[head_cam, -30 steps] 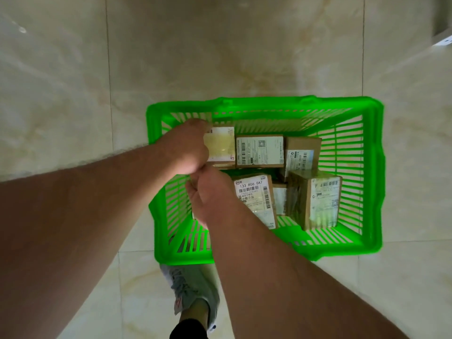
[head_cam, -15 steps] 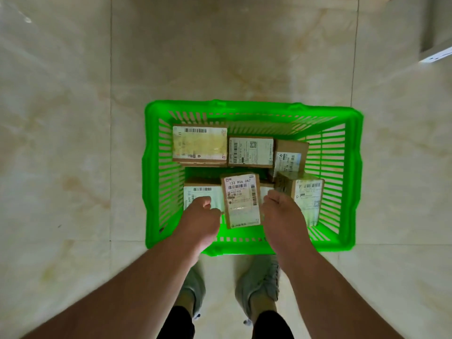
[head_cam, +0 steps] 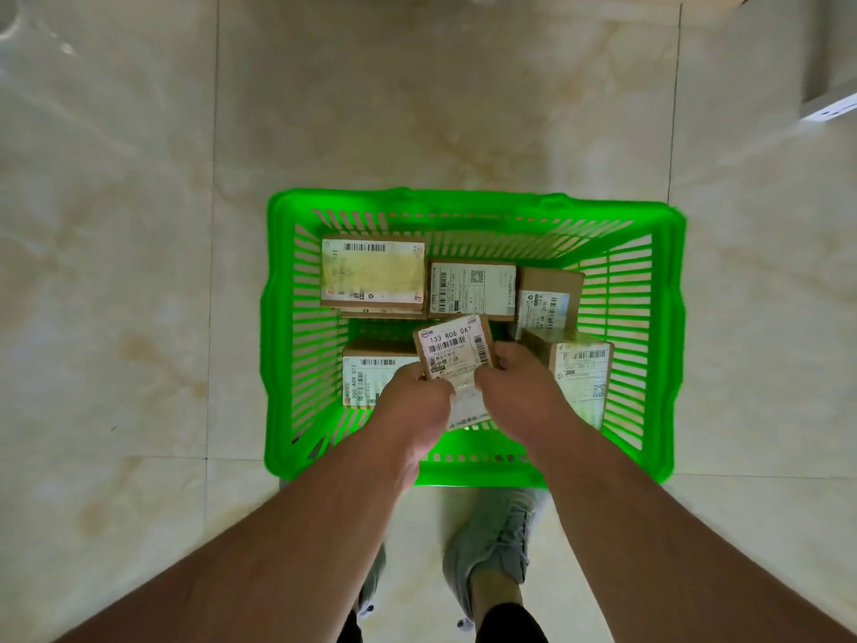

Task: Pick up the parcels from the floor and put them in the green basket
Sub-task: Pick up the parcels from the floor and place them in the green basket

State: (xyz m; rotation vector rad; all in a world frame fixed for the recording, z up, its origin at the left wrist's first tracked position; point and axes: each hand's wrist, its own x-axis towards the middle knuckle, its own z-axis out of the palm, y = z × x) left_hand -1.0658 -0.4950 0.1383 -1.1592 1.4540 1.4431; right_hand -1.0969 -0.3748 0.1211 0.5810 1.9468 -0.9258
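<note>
The green basket (head_cam: 278, 327) stands on the tiled floor just ahead of my feet, with several brown cardboard parcels inside. A parcel labelled 133 R06 0A7 (head_cam: 455, 348) lies in the front middle of the basket. My left hand (head_cam: 417, 401) grips its left side and my right hand (head_cam: 519, 392) grips its right side. Other parcels lie around it: a yellowish-labelled one (head_cam: 373, 276) at the back left, a white-labelled one (head_cam: 472, 290) behind it, one (head_cam: 366, 378) at the front left and one (head_cam: 582, 368) at the right.
Beige marble floor tiles (head_cam: 139, 271) surround the basket. My two grey shoes (head_cam: 496, 545) stand right behind the basket's near rim. A white ledge or furniture edge (head_cam: 830, 109) shows at the top right.
My hands moved from the back-left parcel to the front of the basket. They closed in from both sides onto the 133 R06 0A7 parcel. The view shifted back slightly.
</note>
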